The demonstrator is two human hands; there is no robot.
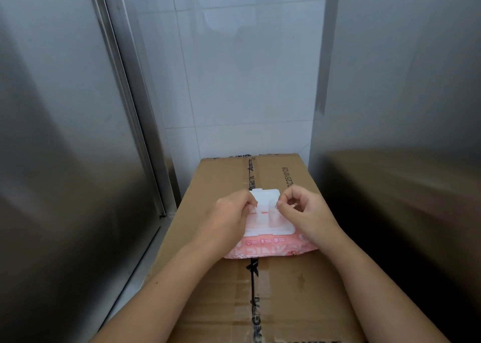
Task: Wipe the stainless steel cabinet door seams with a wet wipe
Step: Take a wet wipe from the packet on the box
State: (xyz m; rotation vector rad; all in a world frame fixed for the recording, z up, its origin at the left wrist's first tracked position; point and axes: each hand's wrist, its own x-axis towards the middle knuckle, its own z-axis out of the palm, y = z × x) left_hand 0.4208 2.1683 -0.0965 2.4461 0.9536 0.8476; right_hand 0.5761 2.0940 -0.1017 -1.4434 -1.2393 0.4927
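Note:
A pink wet wipe pack point(270, 249) lies flat on a cardboard box point(286, 290). Its white plastic lid point(266, 195) stands flipped up at the far side. My left hand point(229, 217) pinches something white at the pack's opening from the left. My right hand point(304, 215) pinches at the opening from the right, fingers curled; what exactly each fingertip holds is hidden. A stainless steel cabinet door point(59, 134) fills the left, with its vertical seam point(130, 108) running down its right edge.
A second stainless steel panel point(403, 82) stands on the right, reflecting the box. White wall tiles point(247, 69) lie behind. A strip of pale floor point(145, 259) shows between the box and the left cabinet.

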